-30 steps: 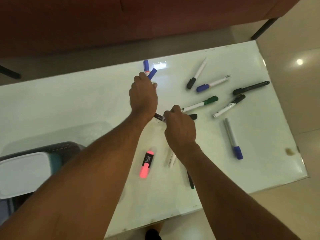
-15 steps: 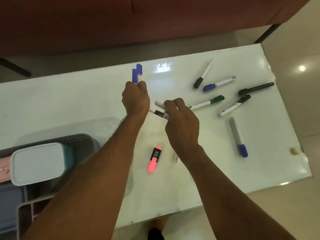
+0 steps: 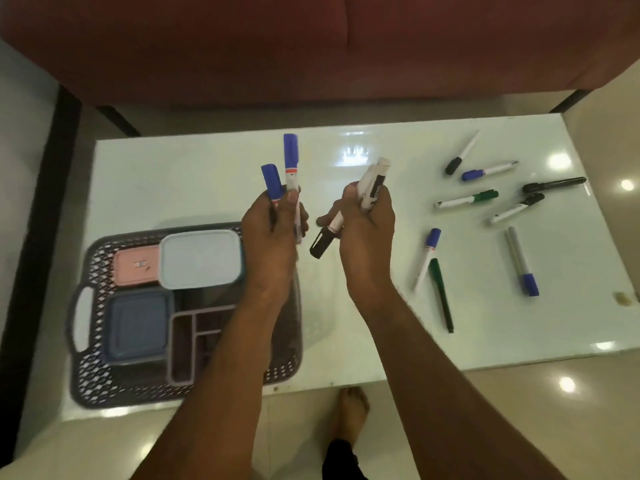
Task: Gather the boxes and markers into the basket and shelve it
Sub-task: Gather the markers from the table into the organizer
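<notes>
Head view: left hand [image 3: 273, 230] grips two blue-capped markers [image 3: 290, 161] upright just right of the basket [image 3: 104, 375] holding four boxes [image 3: 201, 258], right hand [image 3: 367, 230] clenches a bundle of markers [image 3: 372, 183], eight loose markers [image 3: 465, 199] further right on the table [image 3: 173, 188].

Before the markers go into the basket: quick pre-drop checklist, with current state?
1. Left hand grips the two blue-capped markers: ok.
2. Right hand holds its bundle of markers: ok, though one black-capped marker hangs low and could slip.
3. Basket on the table, within reach under the left forearm: ok.
4. Free space in the basket between the boxes: cannot tell, the forearm hides the right part.
5. All markers gathered: not ok, eight remain on the table to the right, such as the green-capped marker.
</notes>
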{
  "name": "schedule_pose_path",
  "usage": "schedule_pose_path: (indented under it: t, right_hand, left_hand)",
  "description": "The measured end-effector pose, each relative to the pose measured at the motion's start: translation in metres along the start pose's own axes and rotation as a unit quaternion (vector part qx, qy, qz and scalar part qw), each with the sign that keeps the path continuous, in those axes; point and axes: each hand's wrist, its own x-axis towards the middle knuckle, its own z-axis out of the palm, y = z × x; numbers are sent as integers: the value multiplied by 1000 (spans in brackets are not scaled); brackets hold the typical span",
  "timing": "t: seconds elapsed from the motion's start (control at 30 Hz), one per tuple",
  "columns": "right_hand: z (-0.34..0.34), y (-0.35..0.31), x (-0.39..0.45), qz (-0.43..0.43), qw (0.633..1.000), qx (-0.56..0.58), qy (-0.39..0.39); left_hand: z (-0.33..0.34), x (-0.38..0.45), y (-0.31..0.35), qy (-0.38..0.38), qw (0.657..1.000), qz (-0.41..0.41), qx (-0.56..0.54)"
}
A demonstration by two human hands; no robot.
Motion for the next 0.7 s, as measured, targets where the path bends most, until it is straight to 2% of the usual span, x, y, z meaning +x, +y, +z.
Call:
schedule_pose_path:
  t: [0.2,0.3,0.47,0.7]
  right_hand:
    - [45,15,-71,94,990,108,0]
    - [59,24,-101,96,985,145,1]
    - [80,51,-138,20,997,63,35]
    - [82,79,-151,-99,992,-13,75]
  left_hand:
    - [-109,-37,-12,-7,1000,-8,-17]
    - [-150,-50,-25,-6,999,25,-39]
    - [-185,-67,-50,48,994,11,-95]
    - [-186,-80,-73,68,994,64,-61]
